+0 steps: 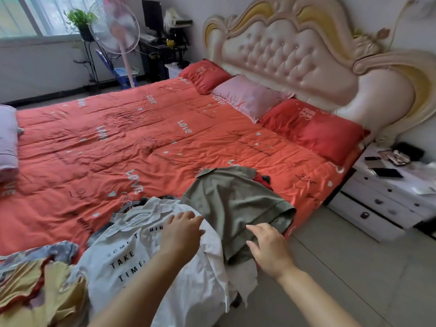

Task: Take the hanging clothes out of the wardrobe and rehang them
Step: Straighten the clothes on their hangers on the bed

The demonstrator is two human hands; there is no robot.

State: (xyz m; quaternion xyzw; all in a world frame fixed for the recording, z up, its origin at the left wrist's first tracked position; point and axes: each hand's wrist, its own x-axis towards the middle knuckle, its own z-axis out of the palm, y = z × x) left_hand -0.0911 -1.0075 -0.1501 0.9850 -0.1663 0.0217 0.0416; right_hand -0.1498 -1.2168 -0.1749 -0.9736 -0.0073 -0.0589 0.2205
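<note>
Clothes pile (pixel 146 223) lies on the near edge of the orange quilt (pixel 118 138). Yellow garment (pixel 35 286) is cut off at the left frame edge. White printed shirt (pixel 122 256): wire hanger hooks (pixel 126 199) poke out behind it. Left hand (pixel 181 234) is above it, fingers relaxed. Olive shirt (pixel 236 199): hook end points away, hem toward the person, partly hiding a red garment (pixel 260 179). Right hand (pixel 269 249) is spread at the hem; contact unclear. White nightstand (pixel 387 197) stands far right.

The white shirt (pixel 132 256) hides most of the hangers (pixel 126 199). The green shirt (pixel 236 201) covers nearly all of a red cloth (pixel 260 179). The yellow cloth (pixel 28 286) runs off the bottom edge. The fan (pixel 115 27) is blurry.
</note>
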